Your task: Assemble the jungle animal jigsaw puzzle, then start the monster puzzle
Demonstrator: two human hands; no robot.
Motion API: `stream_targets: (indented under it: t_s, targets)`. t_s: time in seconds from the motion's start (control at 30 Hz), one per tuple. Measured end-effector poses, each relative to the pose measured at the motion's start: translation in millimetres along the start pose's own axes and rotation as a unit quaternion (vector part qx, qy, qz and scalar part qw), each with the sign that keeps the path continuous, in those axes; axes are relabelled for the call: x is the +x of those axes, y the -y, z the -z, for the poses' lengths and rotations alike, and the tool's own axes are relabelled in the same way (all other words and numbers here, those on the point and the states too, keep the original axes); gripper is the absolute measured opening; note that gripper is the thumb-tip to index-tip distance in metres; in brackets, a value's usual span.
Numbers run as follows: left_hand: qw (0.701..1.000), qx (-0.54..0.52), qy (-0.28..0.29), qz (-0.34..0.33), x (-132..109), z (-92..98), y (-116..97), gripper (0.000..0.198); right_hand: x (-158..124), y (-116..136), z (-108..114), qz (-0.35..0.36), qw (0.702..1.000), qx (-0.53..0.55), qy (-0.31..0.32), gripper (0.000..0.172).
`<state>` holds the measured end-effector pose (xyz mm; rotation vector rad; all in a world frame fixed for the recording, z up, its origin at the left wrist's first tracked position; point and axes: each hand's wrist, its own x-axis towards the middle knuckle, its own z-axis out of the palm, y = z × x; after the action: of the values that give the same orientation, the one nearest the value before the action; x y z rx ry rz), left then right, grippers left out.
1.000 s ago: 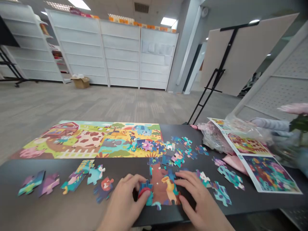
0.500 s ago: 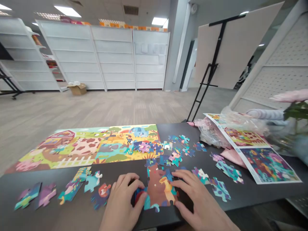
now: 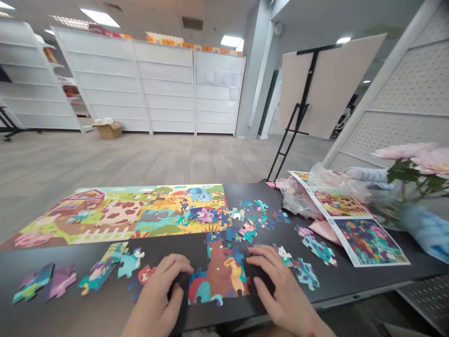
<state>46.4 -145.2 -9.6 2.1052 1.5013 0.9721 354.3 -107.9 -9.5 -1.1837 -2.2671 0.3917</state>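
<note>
Right now, the left hand (image 3: 157, 285) sits loosely curled, seemingly empty, against the left edge of a part-built jigsaw section (image 3: 219, 278) on the black table (image 3: 372, 276), while the right hand (image 3: 277, 281) lies open, fingers spread, just beside its right edge. Loose pieces (image 3: 131, 262) lie on both sides, near a longer assembled farm scene (image 3: 119, 217)

Joined jigsaw section (image 3: 219, 278), brown animal and red-teal pieces, flat between left hand (image 3: 156, 295) and right hand (image 3: 277, 285)
</note>
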Motion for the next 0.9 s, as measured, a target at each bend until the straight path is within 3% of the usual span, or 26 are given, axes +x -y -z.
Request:
stream_targets:
  t_s: [0.1,0.2,0.33,0.5,0.7,0.9]
  targets:
    - [0.999,0.030,-0.020,0.000,-1,25.0,7,0.034,1,-3,-4,0.006,1.000,-0.017,-0.009,0.030]
    - [0.996,0.074,-0.046,0.007,-4,62.4,19,0.026,-1,-11,-9,0.021,0.998,-0.044,-0.027,0.029]
    - [0.991,0.120,-0.012,0.065,-19,96.5,27,0.021,-5,-32,-20,0.052,0.994,-0.078,-0.061,0.029]
    - [0.977,0.148,0.073,0.137,-37,88.5,22,0.027,-6,-50,-30,0.073,0.988,-0.102,-0.087,0.029]
    - [0.985,0.128,0.080,0.082,-41,75.1,19,0.011,-3,-34,-23,0.057,0.990,-0.103,-0.082,0.027]
    - [0.982,0.083,0.163,0.052,-38,68.6,8,0.033,1,-19,-16,0.045,0.993,-0.086,-0.075,0.026]
